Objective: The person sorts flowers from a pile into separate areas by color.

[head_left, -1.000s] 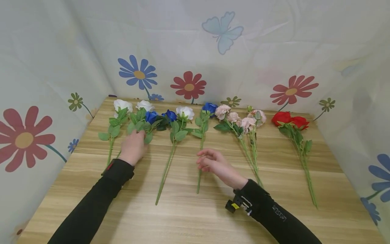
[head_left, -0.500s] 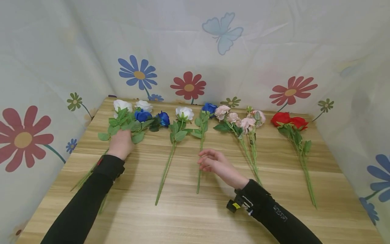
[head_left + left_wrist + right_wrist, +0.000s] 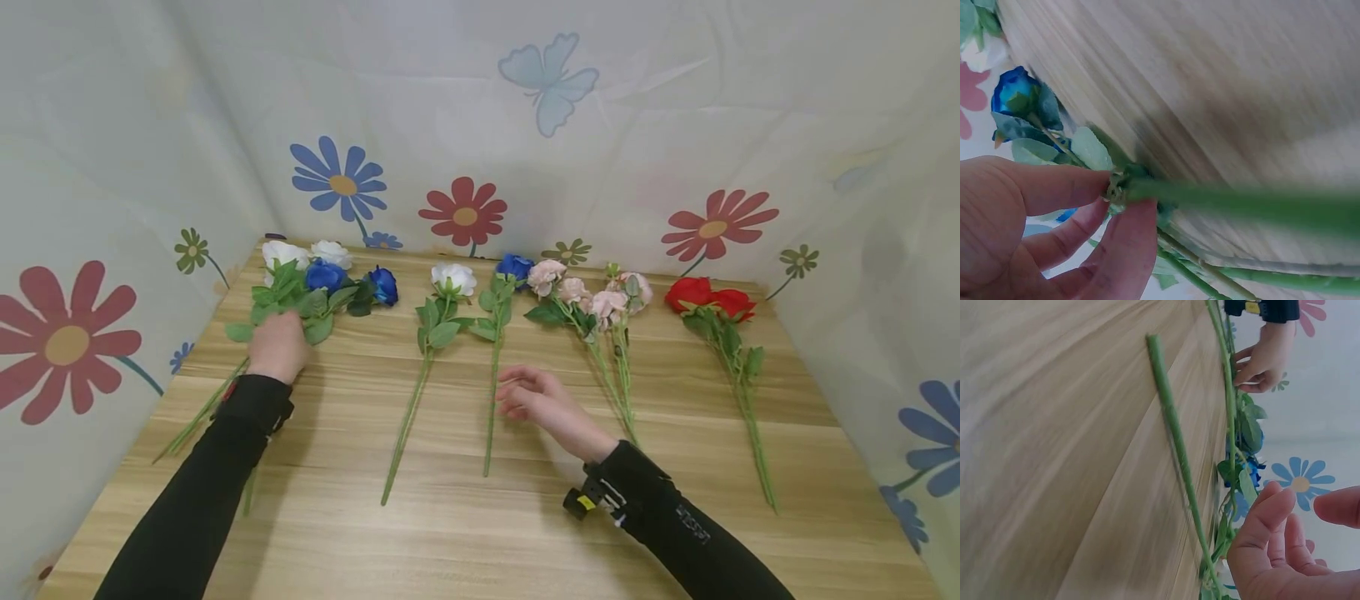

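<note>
At the table's left side my left hand [image 3: 277, 346] pinches a green stem [image 3: 1229, 203] between thumb and fingers, as the left wrist view shows. It belongs to a blue rose spray [image 3: 326, 274] with two heads, which overlaps two white roses [image 3: 285, 252] in the head view. My right hand [image 3: 551, 408] hovers with loosely bent fingers beside the stem of a single blue rose [image 3: 515, 267], thumb and fingertips apart in the right wrist view. Between the hands lies a white rose [image 3: 453, 279] with its long stem toward the front.
Pink roses [image 3: 609, 304] lie right of the middle, and red roses [image 3: 690, 293] farther right. All heads point to the back edge of the wooden table [image 3: 450, 550]. A flower-printed cloth [image 3: 637, 150] hangs behind and at both sides.
My left hand has moved left with the blue rose spray, bringing its heads beside the white roses at the left. The right hand has barely shifted.
</note>
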### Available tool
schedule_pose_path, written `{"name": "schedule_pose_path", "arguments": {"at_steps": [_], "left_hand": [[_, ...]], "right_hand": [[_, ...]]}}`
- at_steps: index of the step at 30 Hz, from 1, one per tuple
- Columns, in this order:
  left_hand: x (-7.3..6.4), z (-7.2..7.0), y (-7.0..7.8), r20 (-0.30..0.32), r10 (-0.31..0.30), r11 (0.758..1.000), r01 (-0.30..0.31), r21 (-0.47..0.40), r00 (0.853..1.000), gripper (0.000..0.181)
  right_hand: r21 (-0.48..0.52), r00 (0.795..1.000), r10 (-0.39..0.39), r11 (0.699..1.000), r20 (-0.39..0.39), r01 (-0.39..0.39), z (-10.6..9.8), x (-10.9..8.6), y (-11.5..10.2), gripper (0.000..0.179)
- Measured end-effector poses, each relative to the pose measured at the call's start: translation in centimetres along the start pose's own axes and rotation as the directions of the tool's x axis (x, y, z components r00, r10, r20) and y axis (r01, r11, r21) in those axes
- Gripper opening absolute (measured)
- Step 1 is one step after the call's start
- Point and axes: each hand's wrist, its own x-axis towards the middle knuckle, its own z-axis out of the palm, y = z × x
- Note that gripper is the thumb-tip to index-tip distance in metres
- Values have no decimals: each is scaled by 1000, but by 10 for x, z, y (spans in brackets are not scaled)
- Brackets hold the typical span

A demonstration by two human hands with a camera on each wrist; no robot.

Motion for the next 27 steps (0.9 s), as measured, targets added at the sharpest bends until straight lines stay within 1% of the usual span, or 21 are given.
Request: {"name": "schedule_pose_path", "arguments": {"at_steps": [2, 4, 5, 6, 7, 9, 10, 11, 12, 13, 14, 16, 19, 23, 27], "left_hand": [[-5, 1, 7, -38, 14, 1000, -13, 17, 999, 22], [-11, 4, 19, -80, 52, 998, -49, 35, 995, 27], [-15, 5, 26, -85, 78, 997, -76, 29, 993, 27], [-18, 7, 33, -75, 103, 995, -102, 18, 992, 27], [-22, 10, 41, -48, 142, 990, -142, -2, 989, 26], [-29, 15, 57, 49, 198, 979, -195, -59, 979, 25], [-32, 18, 64, 112, 218, 974, -209, -91, 969, 28], [-35, 21, 70, 179, 232, 970, -214, -117, 956, 31], [-38, 25, 75, 228, 246, 967, -221, -127, 942, 34], [-40, 28, 80, 259, 264, 962, -235, -138, 929, 38], [-42, 31, 83, 281, 271, 961, -241, -136, 921, 42], [-43, 36, 88, 288, 296, 954, -267, -138, 910, 48], [-41, 42, 91, 264, 333, 941, -299, -161, 905, 49], [-35, 49, 94, 272, 326, 940, -280, -195, 905, 48], [-34, 51, 101, 313, 324, 941, -272, -201, 893, 51]], "right_hand": [[-28, 1000, -13, 1000, -15, 13, -1, 0, 1, 39], [-58, 999, -26, 998, -24, 24, -1, 1, 2, 36], [-67, 999, -29, 997, -25, 27, -1, 1, 3, 35], [-75, 999, -34, 997, -26, 32, -1, 2, 3, 35], [-86, 999, -41, 996, -25, 39, -1, 2, 3, 34], [-103, 998, -55, 993, -20, 53, 0, 2, 4, 34], [-106, 998, -61, 993, -16, 59, 0, 3, 4, 33], [-107, 998, -65, 992, -11, 64, 1, 3, 4, 33], [-107, 998, -68, 992, -6, 67, 1, 3, 4, 33], [-106, 997, -71, 992, -1, 70, 2, 3, 4, 33], [-101, 997, -72, 992, 4, 72, 2, 3, 4, 33], [-89, 997, -71, 993, 13, 72, 3, 3, 4, 33], [-83, 998, -66, 994, 16, 67, 3, 3, 5, 32], [-81, 998, -58, 995, 11, 59, 3, 3, 6, 32], [-85, 998, -59, 995, 7, 59, 3, 3, 6, 31]]}}
